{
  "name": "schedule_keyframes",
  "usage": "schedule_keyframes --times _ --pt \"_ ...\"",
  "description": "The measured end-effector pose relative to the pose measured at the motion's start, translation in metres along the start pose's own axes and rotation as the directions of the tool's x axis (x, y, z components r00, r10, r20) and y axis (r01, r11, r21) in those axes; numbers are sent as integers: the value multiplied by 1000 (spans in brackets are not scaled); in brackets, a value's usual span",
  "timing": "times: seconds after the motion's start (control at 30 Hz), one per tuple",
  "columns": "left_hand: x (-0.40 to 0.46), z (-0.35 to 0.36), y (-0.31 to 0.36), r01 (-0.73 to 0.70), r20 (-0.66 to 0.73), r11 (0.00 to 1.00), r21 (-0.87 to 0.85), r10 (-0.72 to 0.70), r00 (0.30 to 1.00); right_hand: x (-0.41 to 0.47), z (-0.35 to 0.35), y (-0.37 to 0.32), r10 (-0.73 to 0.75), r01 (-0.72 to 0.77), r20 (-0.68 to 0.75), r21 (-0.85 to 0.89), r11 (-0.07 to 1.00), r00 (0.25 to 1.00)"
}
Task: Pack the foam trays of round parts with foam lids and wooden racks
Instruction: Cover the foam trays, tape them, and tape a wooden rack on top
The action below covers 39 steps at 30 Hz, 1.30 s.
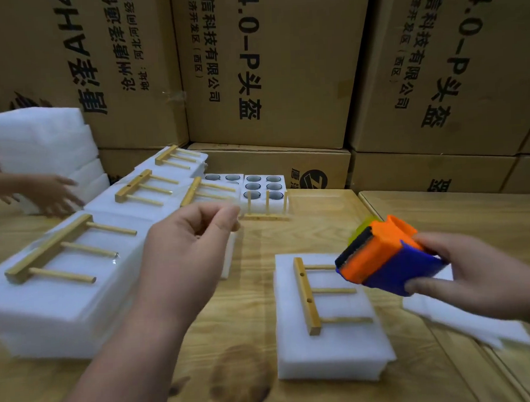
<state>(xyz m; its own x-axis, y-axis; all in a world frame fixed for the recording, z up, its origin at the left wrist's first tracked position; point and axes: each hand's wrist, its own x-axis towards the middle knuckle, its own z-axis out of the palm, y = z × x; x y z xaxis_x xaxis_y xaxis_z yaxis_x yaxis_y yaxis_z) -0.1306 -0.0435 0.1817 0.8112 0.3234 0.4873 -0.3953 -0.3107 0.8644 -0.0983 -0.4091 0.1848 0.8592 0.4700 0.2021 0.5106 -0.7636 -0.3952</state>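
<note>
Several covered foam trays (56, 291) with wooden racks (57, 251) on top are lined along the left of the desk (254, 318); the foam is judged light and soft, best lifted by its long sides. The left hand (189, 254) is curled, fingertips pinched; whether tape is held cannot be told. One covered tray (330, 351) lies just right of it, its rack (308, 297) partly hidden. The right hand (476, 275) grips an orange-and-blue tape dispenser (386, 256). One open tray (263, 185) lies behind.
</note>
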Motion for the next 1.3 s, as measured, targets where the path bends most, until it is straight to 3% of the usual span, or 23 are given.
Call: schedule_keyframes --times 0.1,0.2,0.3,0.6,0.77,1.0,1.3 --pt "1 9 -38 364 3 912 -187 -370 929 10 -27 -13 49 -49 19 43 998 999" --pt "-10 23 -71 580 98 748 -323 -583 807 28 -35 -24 123 -123 -17 -19 992 992" --pt "-22 33 -95 687 153 644 -335 -682 715 49 -38 -44 165 -161 -2 -227 961 986" --pt "-35 61 -125 820 184 471 -326 -819 544 114 -61 -96 259 -174 155 -419 891 953" --pt "-39 75 -128 831 177 477 -286 -826 535 150 -60 -120 225 -89 200 -528 845 954" --pt "-44 81 -128 855 178 509 -98 -836 519 184 -57 -140 231 -21 292 -578 816 928" --pt "-51 87 -132 806 183 592 20 -795 579 189 -50 -135 267 -33 338 -563 826 902"
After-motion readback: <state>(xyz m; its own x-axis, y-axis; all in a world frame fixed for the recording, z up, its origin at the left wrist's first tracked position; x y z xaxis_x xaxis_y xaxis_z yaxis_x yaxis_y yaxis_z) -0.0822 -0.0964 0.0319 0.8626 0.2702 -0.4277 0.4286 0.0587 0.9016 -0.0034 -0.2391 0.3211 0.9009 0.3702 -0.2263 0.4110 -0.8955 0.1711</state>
